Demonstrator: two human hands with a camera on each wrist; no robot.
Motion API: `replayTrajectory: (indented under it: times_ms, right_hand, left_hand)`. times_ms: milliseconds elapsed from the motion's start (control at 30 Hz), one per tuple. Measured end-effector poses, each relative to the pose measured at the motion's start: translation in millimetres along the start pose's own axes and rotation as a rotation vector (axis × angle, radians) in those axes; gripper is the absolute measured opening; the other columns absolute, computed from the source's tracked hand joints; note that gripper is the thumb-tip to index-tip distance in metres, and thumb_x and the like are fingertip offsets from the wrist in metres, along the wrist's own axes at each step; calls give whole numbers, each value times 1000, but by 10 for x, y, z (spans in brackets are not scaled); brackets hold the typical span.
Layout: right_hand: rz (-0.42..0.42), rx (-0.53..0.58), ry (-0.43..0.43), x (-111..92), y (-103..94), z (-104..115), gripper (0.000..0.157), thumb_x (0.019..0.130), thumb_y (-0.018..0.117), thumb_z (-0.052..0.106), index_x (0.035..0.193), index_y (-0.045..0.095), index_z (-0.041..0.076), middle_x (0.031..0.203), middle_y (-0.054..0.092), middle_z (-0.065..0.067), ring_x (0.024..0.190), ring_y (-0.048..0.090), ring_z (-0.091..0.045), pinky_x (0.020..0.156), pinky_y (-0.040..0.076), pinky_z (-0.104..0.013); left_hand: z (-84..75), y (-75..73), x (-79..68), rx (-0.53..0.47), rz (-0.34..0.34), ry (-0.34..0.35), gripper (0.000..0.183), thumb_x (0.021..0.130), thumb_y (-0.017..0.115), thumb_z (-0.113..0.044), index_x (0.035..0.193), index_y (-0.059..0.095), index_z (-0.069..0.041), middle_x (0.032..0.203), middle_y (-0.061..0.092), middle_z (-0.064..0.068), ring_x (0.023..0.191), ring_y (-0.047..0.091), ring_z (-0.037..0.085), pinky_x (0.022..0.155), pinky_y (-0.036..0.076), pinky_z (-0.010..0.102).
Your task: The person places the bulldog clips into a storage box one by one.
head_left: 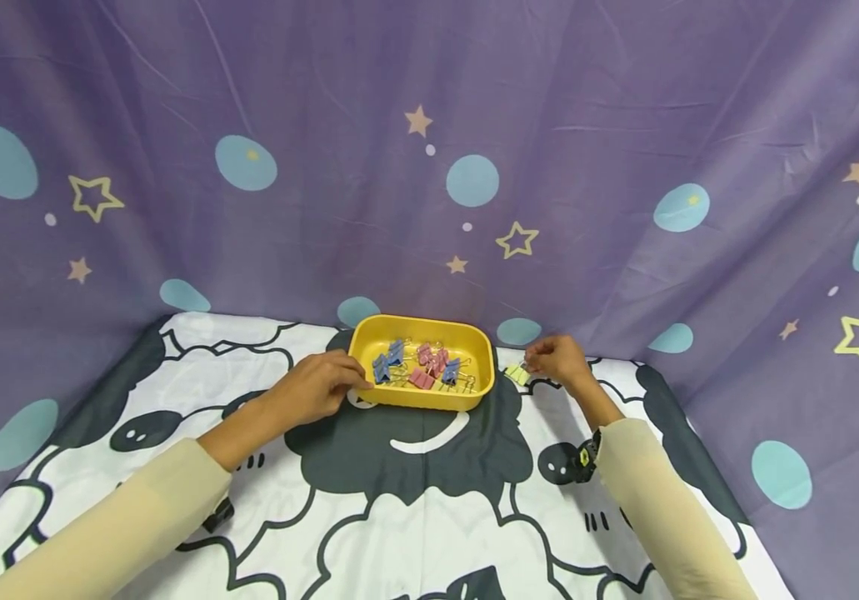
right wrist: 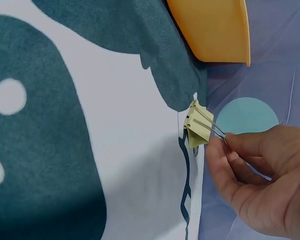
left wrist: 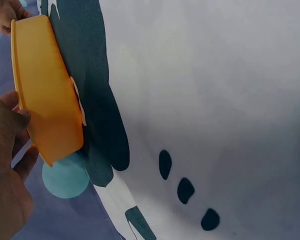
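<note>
A yellow tray (head_left: 422, 398) stands near the back of the cloth, with several blue binder clips (head_left: 381, 367) and pink binder clips (head_left: 422, 379) inside. My left hand (head_left: 317, 385) grips the tray's left end, thumb at the rim, as the left wrist view also shows. Just right of the tray, my right hand (head_left: 558, 360) pinches a pale yellow binder clip (right wrist: 199, 124) by one wire handle between thumb and forefinger. In the right wrist view the clip's body hangs over the cloth's back edge region, its other handle pointing down.
Under everything lies a white cloth (head_left: 399, 542) printed with dark sheep shapes. Behind it and along both sides hangs a purple curtain (head_left: 369, 208) with stars and teal ovals. A dark band with a device (head_left: 589, 457) sits at my right wrist.
</note>
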State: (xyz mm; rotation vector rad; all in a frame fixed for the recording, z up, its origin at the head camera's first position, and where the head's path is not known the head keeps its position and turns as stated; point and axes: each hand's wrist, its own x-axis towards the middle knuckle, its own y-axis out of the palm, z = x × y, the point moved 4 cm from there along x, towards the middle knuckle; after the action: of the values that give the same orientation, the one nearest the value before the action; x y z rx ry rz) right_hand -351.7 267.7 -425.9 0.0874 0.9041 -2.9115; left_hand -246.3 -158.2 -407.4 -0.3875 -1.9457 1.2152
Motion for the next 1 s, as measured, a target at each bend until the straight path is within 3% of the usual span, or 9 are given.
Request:
replayTrajectory:
  times_ms: [167,333,567,867,1000]
  right_hand:
    - [32,119,24,-64,11,-4,31,102,72,-8,129,70,-24,111,81,-34,83,81,-15,82,71,-34]
    - [73,233,71,-114,-6,-16,38,103,67,-9,137,64,-25,104,83,-24,84,80,-12,86,70,-33]
    - [92,413,161,-158,-60,-14,47,106,63,-9,150,56,-23,107,85,-15,86,82,-11,87,69,-28]
    - [61,533,123,-143,-142,143,46,105,62,-12,148,53,-28,96,84,-6,84,83,-10,86,69,-26]
    - [53,578,108,-118,-153,235,46,106,62,-12,148,53,-28,98,84,-8,85,84,-12,87,69,-28]
  left_hand:
    - [3,4,-17,-16,-2,-1,38,86,77,18,107,92,-10,107,85,3,100,77,23,88,66,43]
    - [-2,3,-14,-7,6,-5,38,87,77,17,107,92,-11,108,85,4,101,77,23,88,66,43]
    - [-11,-20,1,-2,0,2,38,86,77,17,106,92,-11,106,85,3,100,77,23,87,66,42]
    - [-1,-20,3,-9,-7,6,37,86,76,18,106,92,-10,106,85,4,99,77,23,88,66,43]
    - [-6,-8,10,-6,-7,6,38,86,76,18,106,92,-10,106,85,3,99,77,23,88,66,43]
